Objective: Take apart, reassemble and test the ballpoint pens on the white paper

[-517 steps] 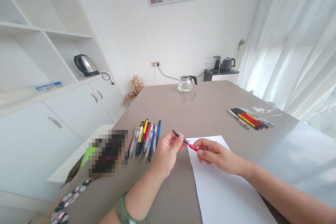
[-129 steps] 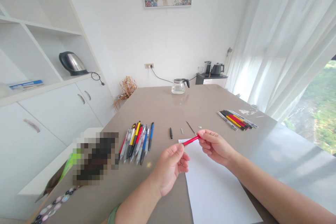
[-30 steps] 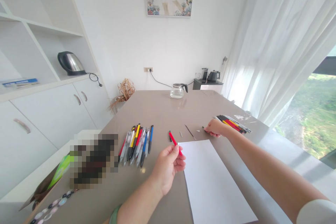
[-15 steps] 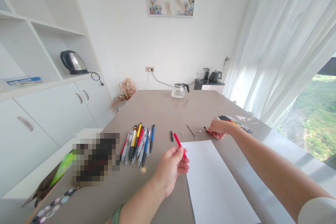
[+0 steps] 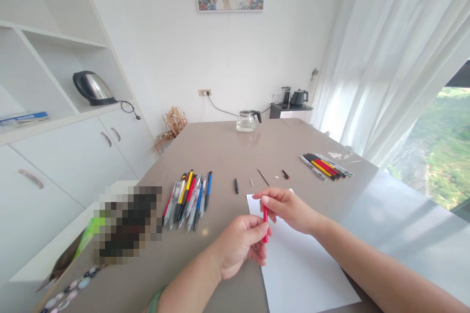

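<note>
A red pen barrel (image 5: 265, 227) stands nearly upright between my hands, above the paper's left edge. My left hand (image 5: 244, 242) is closed on its lower part. The fingers of my right hand (image 5: 286, 208) pinch its upper end. Beyond my hands, loose pen parts lie in a row on the table: a black tapered piece (image 5: 236, 186), a small spring (image 5: 251, 182), a thin dark refill (image 5: 263, 176), a tiny white bit (image 5: 275, 177) and a short black piece (image 5: 285, 174). Under my right hand lies a sheet of white paper (image 5: 304, 274).
Several mixed pens (image 5: 189, 200) are heaped on the left, and another row of pens (image 5: 326, 166) lies at the right. A glass pot (image 5: 246, 121) stands at the table's far end. Near the left edge are a blurred dark object (image 5: 130, 225) and a bead string (image 5: 73, 291).
My right hand has come back from the right, leaving the short black piece on the table, and now grips the barrel's upper end. The barrel has turned more upright in my left hand.
</note>
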### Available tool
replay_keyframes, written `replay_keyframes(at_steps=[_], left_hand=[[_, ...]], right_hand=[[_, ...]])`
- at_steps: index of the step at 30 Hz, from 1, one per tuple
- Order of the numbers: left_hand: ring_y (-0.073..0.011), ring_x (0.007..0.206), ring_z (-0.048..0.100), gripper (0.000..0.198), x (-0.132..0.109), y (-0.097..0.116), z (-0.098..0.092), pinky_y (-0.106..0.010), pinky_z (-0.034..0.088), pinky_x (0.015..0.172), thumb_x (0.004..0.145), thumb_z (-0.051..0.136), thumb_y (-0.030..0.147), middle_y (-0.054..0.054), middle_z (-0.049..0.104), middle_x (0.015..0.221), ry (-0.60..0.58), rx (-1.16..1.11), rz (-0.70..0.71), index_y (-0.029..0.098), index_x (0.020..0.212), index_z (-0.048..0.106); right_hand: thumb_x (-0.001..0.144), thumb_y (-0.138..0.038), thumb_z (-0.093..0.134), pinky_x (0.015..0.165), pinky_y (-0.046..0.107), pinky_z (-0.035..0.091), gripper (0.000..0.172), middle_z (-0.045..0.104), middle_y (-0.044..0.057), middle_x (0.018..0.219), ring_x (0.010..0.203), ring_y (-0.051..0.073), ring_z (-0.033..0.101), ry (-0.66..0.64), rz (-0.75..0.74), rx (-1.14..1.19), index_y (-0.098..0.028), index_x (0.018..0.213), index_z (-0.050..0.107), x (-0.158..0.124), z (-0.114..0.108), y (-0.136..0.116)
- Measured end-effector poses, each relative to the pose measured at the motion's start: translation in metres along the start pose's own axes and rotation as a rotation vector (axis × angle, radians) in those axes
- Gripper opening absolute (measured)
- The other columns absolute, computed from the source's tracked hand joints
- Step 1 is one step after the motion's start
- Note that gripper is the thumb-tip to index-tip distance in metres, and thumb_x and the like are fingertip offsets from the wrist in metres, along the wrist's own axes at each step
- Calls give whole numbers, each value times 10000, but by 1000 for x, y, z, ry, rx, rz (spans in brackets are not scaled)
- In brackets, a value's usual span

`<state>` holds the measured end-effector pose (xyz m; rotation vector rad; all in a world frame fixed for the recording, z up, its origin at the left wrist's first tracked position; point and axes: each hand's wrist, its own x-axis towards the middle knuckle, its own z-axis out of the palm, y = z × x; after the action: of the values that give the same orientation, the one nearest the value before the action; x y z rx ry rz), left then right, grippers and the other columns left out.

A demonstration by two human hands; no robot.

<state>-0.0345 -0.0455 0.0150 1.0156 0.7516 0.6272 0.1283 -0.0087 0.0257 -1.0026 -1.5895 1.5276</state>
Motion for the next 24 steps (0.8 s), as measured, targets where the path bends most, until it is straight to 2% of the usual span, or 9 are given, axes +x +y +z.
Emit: replay_keyframes(at_steps=[2,4,7,11,14,17,21,24], left_hand=[[-81,474,466,306,0,1,1,-217,404,450,759,482,426,4,465,597,-1,-45,2,127,791,539],[-76,472,462,351,1,3,2,-208,394,440,783,432,447,0,468,620,42,-121,51,124,862,543],[-75,471,453,390,2,4,0,-202,383,430,803,388,457,1,459,614,116,-199,102,116,911,543],[-77,472,453,370,2,4,0,-206,385,433,801,406,441,3,460,609,120,-218,93,114,903,546],[-79,478,458,363,2,4,1,-211,395,445,793,420,444,4,468,610,110,-199,97,123,908,546],[-83,469,459,410,1,6,2,-214,398,437,773,407,505,9,471,604,111,-168,96,138,893,544],[-71,427,433,429,0,6,2,-182,337,370,761,396,531,10,467,582,54,-107,30,137,847,544],[-45,374,368,326,-1,4,2,-166,272,340,757,469,447,25,447,533,25,-16,-15,128,778,538]], right_hand=[[758,-352,525,457,200,363,227,463,-28,511,447,57,404,13,50,205,-138,798,589,1,-1,3],[770,-292,523,445,173,371,162,444,-34,500,445,47,402,90,80,493,-140,726,555,2,-7,3],[775,-193,519,480,137,418,56,480,-22,597,487,33,427,258,73,864,-150,739,520,0,-21,0],[785,-184,506,479,119,436,22,483,-15,667,494,28,421,352,44,1048,-173,774,490,-3,-34,-3],[773,-248,527,391,119,367,96,456,-27,643,443,23,350,336,66,985,-181,735,472,-4,-31,-4],[730,-335,568,329,153,228,224,381,-51,552,401,27,245,232,145,723,-172,644,441,-7,-19,-4],[675,-385,609,375,189,115,302,292,-72,491,412,30,180,122,174,361,-160,594,426,-13,-5,-3],[676,-381,608,399,199,100,279,275,-73,494,426,32,170,89,163,280,-149,616,464,-15,-2,-2]])
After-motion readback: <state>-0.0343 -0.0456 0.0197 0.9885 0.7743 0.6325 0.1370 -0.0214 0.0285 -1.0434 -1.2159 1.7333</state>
